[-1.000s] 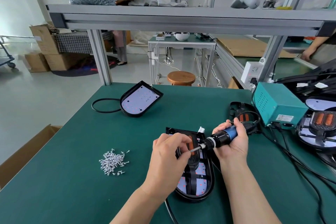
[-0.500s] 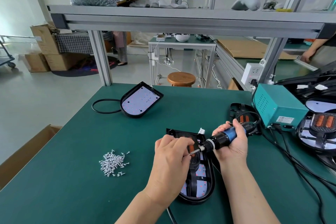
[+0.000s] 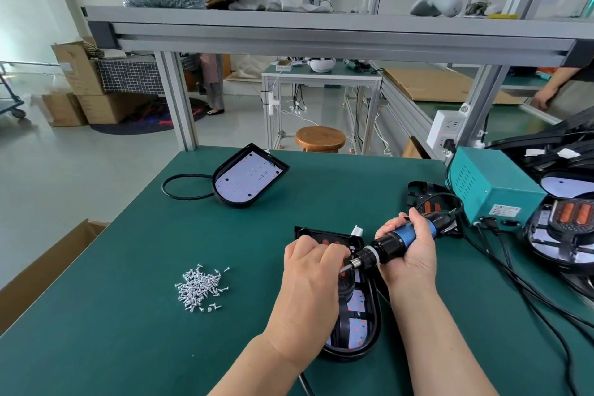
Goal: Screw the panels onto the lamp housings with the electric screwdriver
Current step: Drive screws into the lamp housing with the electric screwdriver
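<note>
Left hand [image 3: 310, 276] slightly rightward, at screwdriver [image 3: 395, 241]

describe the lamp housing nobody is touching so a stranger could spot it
On the green worktable, look toward the far edge, beyond the screw pile. The lamp housing there, beside a looped cable, shows a fully bare pale LED board, while the housing being worked on carries a black panel.

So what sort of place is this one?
Likely a lamp-assembly workshop: a green workbench under an aluminium-frame shelf, a pile of loose screws, open lamp housings and an electric screwdriver.
</note>
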